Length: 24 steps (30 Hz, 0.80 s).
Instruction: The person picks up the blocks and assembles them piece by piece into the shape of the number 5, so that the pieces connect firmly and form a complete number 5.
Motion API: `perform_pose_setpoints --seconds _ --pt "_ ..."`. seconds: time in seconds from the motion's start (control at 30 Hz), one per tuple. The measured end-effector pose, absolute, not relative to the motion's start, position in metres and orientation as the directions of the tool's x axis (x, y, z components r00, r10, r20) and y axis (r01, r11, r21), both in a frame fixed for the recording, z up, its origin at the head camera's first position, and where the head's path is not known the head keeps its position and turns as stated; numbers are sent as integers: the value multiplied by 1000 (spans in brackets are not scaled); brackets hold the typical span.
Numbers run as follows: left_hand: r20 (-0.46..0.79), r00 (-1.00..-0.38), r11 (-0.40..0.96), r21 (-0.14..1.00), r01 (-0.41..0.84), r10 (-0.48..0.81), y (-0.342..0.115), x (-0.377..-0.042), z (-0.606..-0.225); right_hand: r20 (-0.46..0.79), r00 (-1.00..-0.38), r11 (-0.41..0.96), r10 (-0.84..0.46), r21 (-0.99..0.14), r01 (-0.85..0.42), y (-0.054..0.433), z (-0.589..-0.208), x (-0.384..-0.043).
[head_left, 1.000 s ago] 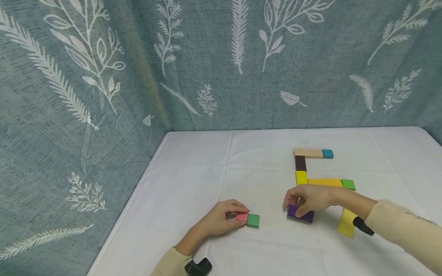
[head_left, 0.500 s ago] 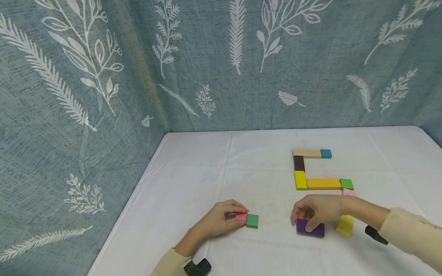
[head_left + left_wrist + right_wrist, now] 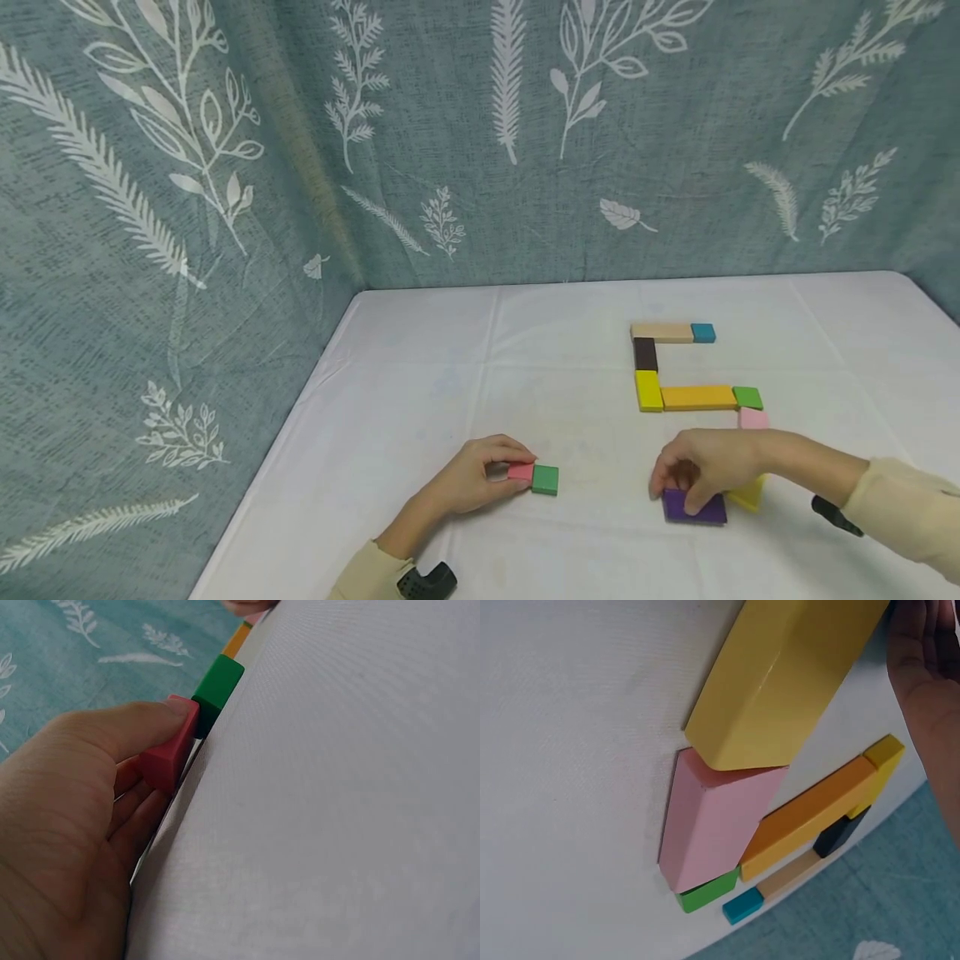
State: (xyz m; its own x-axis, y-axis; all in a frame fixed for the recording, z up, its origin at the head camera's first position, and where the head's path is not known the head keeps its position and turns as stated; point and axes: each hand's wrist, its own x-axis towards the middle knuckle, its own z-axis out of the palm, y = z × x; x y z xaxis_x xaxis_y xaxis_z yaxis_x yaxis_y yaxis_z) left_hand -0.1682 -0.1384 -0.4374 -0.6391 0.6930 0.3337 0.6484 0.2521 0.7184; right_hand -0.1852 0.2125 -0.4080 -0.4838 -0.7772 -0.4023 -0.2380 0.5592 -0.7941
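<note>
My left hand [image 3: 471,479] pinches a red block [image 3: 166,754] between thumb and fingers on the white cloth. A green block [image 3: 545,480] touches the red block's far end. On the right, my right hand [image 3: 708,458] grips a purple block [image 3: 712,511] lying flat, its thumb on the near face. Just right of the purple block is a yellow block [image 3: 747,497], partly hidden by the wrist in the head view. In the right wrist view this yellow block meets a pink block [image 3: 716,817]; the purple block does not show there.
Beyond the right hand runs a bent line of blocks: light green [image 3: 747,397], orange [image 3: 699,398], another yellow block [image 3: 649,392], dark brown [image 3: 645,354], tan [image 3: 662,333] and blue [image 3: 702,333]. A leaf-patterned curtain [image 3: 450,125] borders the white table [image 3: 420,375] behind and left.
My right hand has moved right and nearer with the purple block, bringing it beside the yellow block. The left hand still holds the red block in place.
</note>
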Motion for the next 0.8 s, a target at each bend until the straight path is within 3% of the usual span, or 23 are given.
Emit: perform_pose_setpoints --seconds 0.33,0.8 --pt "344 -632 246 713 657 694 -138 -168 -437 -496 -459 633 -737 -744 -214 212 -400 -182" --pt "319 -647 259 727 636 692 -138 -167 -436 -514 -444 648 -734 -726 -230 213 -398 -180"
